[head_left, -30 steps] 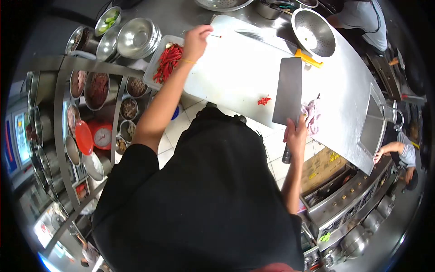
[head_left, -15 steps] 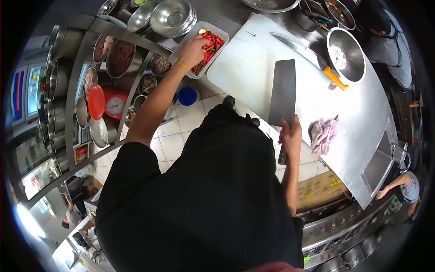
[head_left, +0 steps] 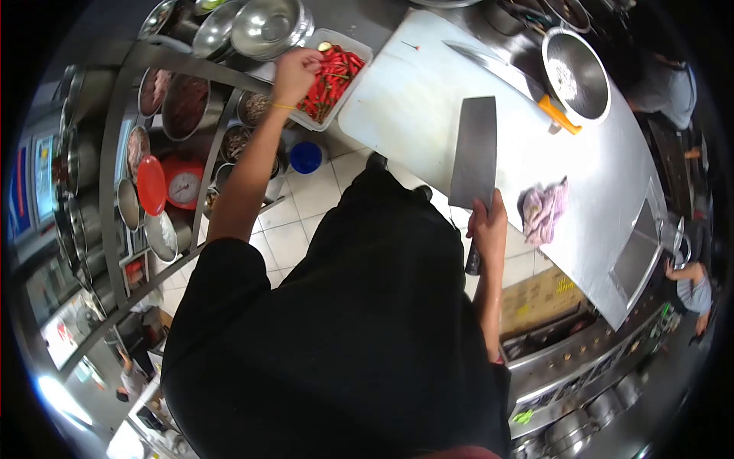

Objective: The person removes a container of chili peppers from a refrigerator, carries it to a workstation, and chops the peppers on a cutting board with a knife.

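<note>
My right hand (head_left: pixel 488 226) grips the dark handle of a cleaver (head_left: pixel 474 153), its broad grey blade lying over the near part of the white cutting board (head_left: pixel 390 92). At the left side of a clear plastic tub, my left hand (head_left: pixel 297 75) is above the red chillies (head_left: pixel 340 73) with its fingers bent together. Whatever those fingers hold, if anything, is hidden. A small pale piece (head_left: pixel 325 47) sits at the tub's far end. One small red chilli (head_left: pixel 411 46) lies alone on the board, near a knife with a yellow handle (head_left: pixel 560 115).
A crumpled pink cloth (head_left: pixel 544 213) lies on the steel counter (head_left: pixel 604 199). A colander (head_left: pixel 577 76) stands at the far right, stacked metal bowls (head_left: pixel 267 27) at the far left. Shelves at left hold meat bowls and a red scale (head_left: pixel 183 183). Other people work at right and lower left.
My left hand has drawn back left from among the chillies to the tub's edge, uncovering more of them. The view has shifted slightly; my right hand keeps its hold on the cleaver.
</note>
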`<state>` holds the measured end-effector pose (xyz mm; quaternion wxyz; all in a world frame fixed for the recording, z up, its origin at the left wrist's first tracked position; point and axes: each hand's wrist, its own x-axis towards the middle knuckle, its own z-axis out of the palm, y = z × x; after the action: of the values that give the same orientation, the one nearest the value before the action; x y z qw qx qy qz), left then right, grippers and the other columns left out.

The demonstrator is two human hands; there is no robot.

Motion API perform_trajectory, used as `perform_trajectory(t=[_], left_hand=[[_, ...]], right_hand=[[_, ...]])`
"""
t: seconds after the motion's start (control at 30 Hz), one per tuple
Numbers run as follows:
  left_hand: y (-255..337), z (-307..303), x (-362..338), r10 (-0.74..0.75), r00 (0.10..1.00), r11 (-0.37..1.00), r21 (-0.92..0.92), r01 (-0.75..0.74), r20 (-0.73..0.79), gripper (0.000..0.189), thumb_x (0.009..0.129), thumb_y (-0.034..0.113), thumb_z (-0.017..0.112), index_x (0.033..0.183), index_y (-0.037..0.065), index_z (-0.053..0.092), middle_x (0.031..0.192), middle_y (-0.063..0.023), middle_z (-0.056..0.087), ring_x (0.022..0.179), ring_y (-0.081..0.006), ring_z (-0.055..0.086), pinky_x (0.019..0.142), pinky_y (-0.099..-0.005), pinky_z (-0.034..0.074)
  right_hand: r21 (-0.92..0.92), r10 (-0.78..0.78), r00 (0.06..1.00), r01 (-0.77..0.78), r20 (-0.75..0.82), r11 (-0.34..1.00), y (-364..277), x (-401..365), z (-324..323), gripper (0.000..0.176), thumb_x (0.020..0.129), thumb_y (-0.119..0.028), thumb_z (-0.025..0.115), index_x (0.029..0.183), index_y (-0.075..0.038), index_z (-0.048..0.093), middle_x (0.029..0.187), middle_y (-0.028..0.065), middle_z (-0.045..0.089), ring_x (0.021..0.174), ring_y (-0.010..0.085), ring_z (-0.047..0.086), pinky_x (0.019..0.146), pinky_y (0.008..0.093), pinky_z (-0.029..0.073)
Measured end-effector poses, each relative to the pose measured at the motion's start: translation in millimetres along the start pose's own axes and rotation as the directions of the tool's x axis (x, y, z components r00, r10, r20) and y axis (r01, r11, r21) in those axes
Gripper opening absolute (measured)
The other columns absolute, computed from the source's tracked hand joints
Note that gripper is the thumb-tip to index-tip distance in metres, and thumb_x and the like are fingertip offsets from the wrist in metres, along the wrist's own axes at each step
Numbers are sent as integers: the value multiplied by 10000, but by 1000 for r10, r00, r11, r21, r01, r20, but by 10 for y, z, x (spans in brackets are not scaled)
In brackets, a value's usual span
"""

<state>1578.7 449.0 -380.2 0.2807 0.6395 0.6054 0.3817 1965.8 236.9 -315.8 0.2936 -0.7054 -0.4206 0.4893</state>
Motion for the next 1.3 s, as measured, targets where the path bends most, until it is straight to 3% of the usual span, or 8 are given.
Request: perform_trajectory(t=[0.13, 0.23, 0.27, 0.3, 0.4, 0.73, 0.97, 1.3], left_hand=[[862, -222, 5, 261, 965, 960, 110, -257, -25, 215, 792, -79, 623, 988, 4, 651, 872, -47, 670, 768, -113, 626, 729, -246, 497], [1391, 267, -231, 150, 958, 985, -121, -123, 246, 267, 778, -70, 602, 1028, 19, 635, 882, -71, 674, 772, -162, 631, 739, -287, 504], [1348, 552, -290, 381, 869, 925, -150, -350, 316, 290, 768, -92, 560, 1031, 12, 624, 900, -82, 670, 820, -175, 635, 761, -294, 500], [1247, 914, -412, 348, 844, 927, -284, -245, 408, 291, 746, -110, 522, 998, -3, 621, 895, -105, 658, 831, -205, 629, 769, -310, 495], [1239, 1632, -670, 471, 639, 863, -167, -477, 609, 251, 752, -82, 590, 985, 7, 622, 900, -134, 639, 829, -290, 614, 752, -356, 492], [873, 1397, -946, 398, 805, 895, 4, -445, 439, 385, 662, -13, 724, 1029, 71, 641, 1045, -60, 599, 987, -261, 557, 868, -387, 430], [929, 1755, -1083, 574, 737, 818, -233, -525, 356, 144, 726, -57, 578, 812, 12, 670, 818, -90, 595, 835, -264, 575, 793, -370, 467], [875, 1889, -1285, 619, 688, 785, -320, -531, 379, 190, 694, -101, 566, 818, -5, 673, 839, -100, 600, 834, -279, 565, 756, -374, 478]], right_hand=[[-14, 0, 998, -1, -70, 1000, 97, -11, 27, 155, 905, -86, 511, 993, 37, 480, 521, 98, 508, 403, 169, 506, 385, 319, 387], [-57, 56, 996, -60, -71, 997, 64, 41, 30, 169, 907, -98, 520, 981, 48, 477, 549, 156, 545, 427, 234, 549, 419, 365, 414], [-58, 54, 996, -59, -77, 997, 123, 35, 35, 169, 907, -98, 520, 981, 48, 477, 549, 156, 545, 427, 234, 549, 419, 365, 414], [-112, 11, 993, -25, -119, 993, 224, 47, 59, 166, 906, -98, 523, 972, 46, 475, 574, 189, 560, 450, 276, 569, 440, 384, 427], [-183, 20, 986, -50, -164, 982, 177, 91, 34, 175, 895, -98, 540, 982, 34, 466, 674, 283, 599, 579, 409, 619, 526, 459, 458], [-590, -193, 960, 39, -201, 806, -166, 95, 23, 174, 873, -74, 537, 1019, -22, 458, 728, 255, 638, 700, 452, 620, 614, 519, 472], [-747, -148, 982, 9, -120, 665, -387, 301, 92, 178, 889, -102, 512, 1012, -10, 424, 723, 271, 629, 720, 462, 618, 648, 533, 468], [-716, -100, 977, -66, -187, 696, -257, 390, 349, 208, 907, -123, 500, 1020, 1, 377, 725, 312, 606, 726, 495, 598, 635, 557, 461]])
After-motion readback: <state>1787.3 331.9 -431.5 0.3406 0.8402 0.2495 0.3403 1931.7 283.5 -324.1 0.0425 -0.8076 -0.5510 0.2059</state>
